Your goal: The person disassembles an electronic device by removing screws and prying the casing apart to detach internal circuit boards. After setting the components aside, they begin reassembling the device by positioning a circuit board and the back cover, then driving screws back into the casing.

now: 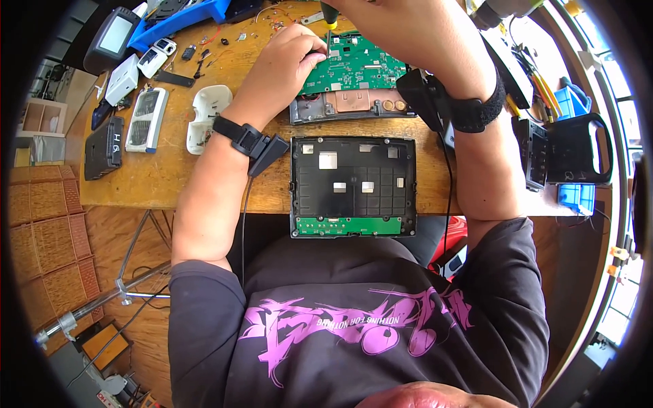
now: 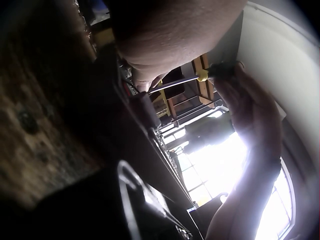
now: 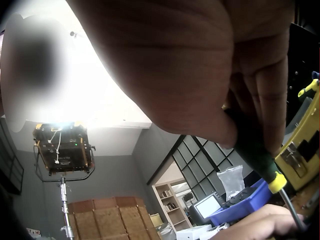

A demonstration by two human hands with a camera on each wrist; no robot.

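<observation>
My right hand [image 1: 394, 20] grips the dark green handle [image 3: 254, 145] of a screwdriver with a yellow collar. Its metal shaft [image 2: 175, 83] points down to the left edge of a green circuit board [image 1: 357, 64]. My left hand [image 1: 289, 58] is at that same edge, with thumb and forefinger bent close together beside the shaft's tip. I cannot tell what those fingers hold. Beneath the board is a grey housing [image 1: 309, 110] with a copper-coloured plate [image 1: 352, 100] and round gold parts. Nearer my body, a black casing panel [image 1: 354, 163] with a green strip overhangs the table's front edge.
Left on the wooden table [image 1: 163, 183] are a white tray with small parts [image 1: 207, 112], a white-framed device [image 1: 147, 120] and a black box [image 1: 104, 147]. A blue bin [image 1: 177, 27] is behind them. To the right are a black case [image 1: 578, 148] and blue containers [image 1: 575, 197].
</observation>
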